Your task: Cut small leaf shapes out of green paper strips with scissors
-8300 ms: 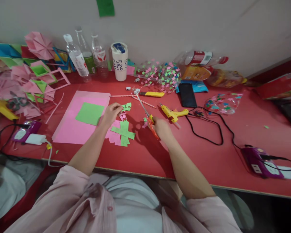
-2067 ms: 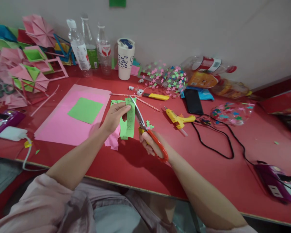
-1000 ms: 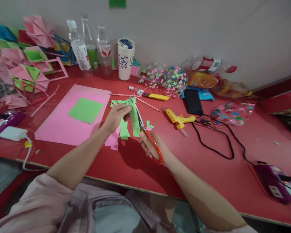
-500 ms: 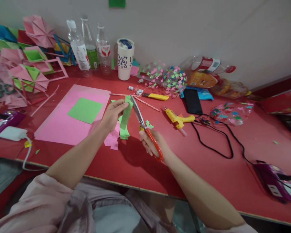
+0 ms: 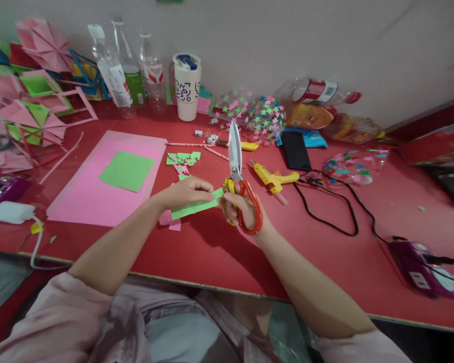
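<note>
My left hand (image 5: 184, 192) pinches a narrow green paper strip (image 5: 195, 206) that lies nearly level above the red table (image 5: 212, 252). My right hand (image 5: 241, 210) grips red-handled scissors (image 5: 236, 174) with the blades closed and pointing up and away, and its fingers also touch the strip's right end. Small green and pink paper scraps (image 5: 182, 160) lie on the table just behind my hands. A pink offcut (image 5: 168, 219) lies under the strip.
A pink sheet (image 5: 109, 176) with a green square (image 5: 127, 171) lies left. A yellow glue gun (image 5: 273, 177), black cable (image 5: 325, 212), phone (image 5: 295, 149), cutter (image 5: 245, 146), star bag (image 5: 255, 112), cup (image 5: 186, 86), bottles (image 5: 113, 70) and paper models (image 5: 30, 96) ring the table. Purple power strip (image 5: 416, 257) sits right.
The scissors swung from slanting at the strip to upright with blades closed. The green strip turned from hanging upright to lying level between both hands. My hands came closer together.
</note>
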`<act>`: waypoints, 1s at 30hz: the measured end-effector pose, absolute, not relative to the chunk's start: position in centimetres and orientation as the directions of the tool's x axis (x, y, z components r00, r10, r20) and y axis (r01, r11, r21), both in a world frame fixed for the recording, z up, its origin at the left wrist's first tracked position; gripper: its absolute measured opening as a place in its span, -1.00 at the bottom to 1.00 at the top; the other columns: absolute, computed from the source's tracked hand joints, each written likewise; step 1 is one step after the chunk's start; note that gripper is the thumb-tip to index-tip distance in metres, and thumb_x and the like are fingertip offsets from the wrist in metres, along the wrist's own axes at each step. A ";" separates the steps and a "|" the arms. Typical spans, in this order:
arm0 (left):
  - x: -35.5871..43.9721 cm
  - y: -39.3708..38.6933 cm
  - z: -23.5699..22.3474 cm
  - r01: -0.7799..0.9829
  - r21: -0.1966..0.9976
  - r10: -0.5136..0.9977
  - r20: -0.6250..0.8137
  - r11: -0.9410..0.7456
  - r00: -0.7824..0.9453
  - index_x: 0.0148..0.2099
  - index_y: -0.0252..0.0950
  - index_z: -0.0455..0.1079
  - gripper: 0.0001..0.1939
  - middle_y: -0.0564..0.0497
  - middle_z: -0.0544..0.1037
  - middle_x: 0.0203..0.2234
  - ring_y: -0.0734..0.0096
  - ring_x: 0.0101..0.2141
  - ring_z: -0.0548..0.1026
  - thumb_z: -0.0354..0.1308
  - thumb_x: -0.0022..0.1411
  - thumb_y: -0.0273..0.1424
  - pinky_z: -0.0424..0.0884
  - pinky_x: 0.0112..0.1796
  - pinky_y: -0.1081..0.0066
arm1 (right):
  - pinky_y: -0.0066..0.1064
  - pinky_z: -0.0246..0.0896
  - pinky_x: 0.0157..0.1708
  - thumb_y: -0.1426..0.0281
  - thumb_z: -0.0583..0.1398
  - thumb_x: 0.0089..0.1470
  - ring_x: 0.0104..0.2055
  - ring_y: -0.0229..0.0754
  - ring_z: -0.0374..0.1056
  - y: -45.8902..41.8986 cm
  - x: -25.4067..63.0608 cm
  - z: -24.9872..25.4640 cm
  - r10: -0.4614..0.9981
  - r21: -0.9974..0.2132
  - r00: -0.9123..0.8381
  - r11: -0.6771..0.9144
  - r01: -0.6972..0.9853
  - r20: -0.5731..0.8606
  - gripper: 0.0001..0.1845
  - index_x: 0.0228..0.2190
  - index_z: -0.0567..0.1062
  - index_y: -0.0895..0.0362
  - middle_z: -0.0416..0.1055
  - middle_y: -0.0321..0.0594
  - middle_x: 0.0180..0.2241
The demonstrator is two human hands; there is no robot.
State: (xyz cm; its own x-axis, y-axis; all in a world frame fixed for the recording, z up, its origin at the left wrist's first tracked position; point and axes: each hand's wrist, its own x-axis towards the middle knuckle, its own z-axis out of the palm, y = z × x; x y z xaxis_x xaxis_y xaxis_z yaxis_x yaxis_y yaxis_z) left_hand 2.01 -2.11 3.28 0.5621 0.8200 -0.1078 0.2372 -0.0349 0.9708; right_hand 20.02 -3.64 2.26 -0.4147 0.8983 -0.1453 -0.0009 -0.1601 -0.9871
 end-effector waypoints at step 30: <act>2.9 -1.8 2.6 -0.130 0.991 0.999 -0.011 0.015 0.034 -0.57 -0.35 0.40 -0.75 0.05 0.46 -0.68 0.56 -0.61 0.38 0.13 0.06 -0.30 0.33 -0.47 0.47 | -0.48 0.00 -0.71 0.00 0.13 -0.03 -0.77 -0.39 0.01 -4.8 19.5 2.9 0.949 -0.978 -0.293 -0.060 0.200 -0.119 -0.57 -0.54 0.19 0.09 0.05 -0.51 -0.79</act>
